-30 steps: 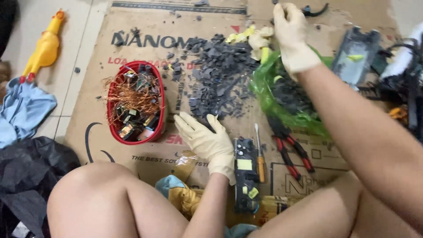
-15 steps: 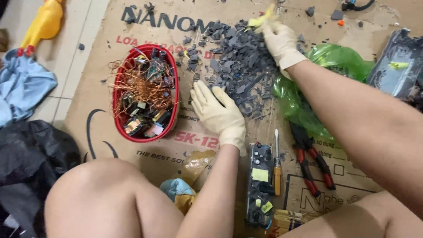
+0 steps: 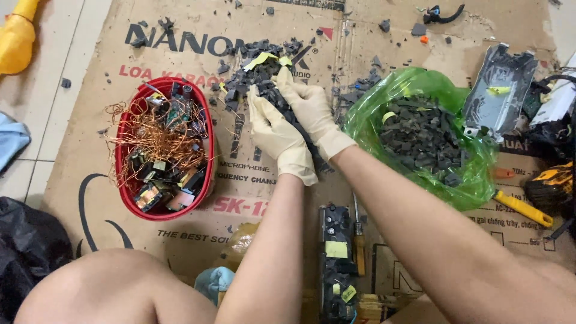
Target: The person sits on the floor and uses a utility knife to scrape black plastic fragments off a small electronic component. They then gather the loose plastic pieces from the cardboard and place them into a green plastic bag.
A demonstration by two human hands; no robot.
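Dark grey fragments [image 3: 271, 90] are being scooped between two gloved hands above a sheet of cardboard [image 3: 90, 138] spread on the floor. The left hand [image 3: 277, 133] and right hand [image 3: 309, 109] are pressed side by side, palms cupped toward each other, the fingers curled partway round a heap of the broken pieces; how firmly the heap is held cannot be told. Much of the sorting appears done: a green bag [image 3: 420, 90] just to the right is already well filled with the same dark chips, and a red basket [image 3: 126, 186] to the left is packed with copper wire and small wound parts. What is left, by the look of it, is the loose pile beneath and beyond the hands, with yellow tape scraps [image 3: 264, 59] mixed in, plus stray chips scattered toward the top edge of the cardboard. A stripped circuit board [image 3: 335, 252] lies near the wearer, with a screwdriver [image 3: 358, 240] just beside it. A grey casing shell [image 3: 501, 84] lies past the bag, and a yellow-handled tool [image 3: 523, 208] is seen at the bag's lower right. The handful is held apart from the bag, not yet over its mouth.
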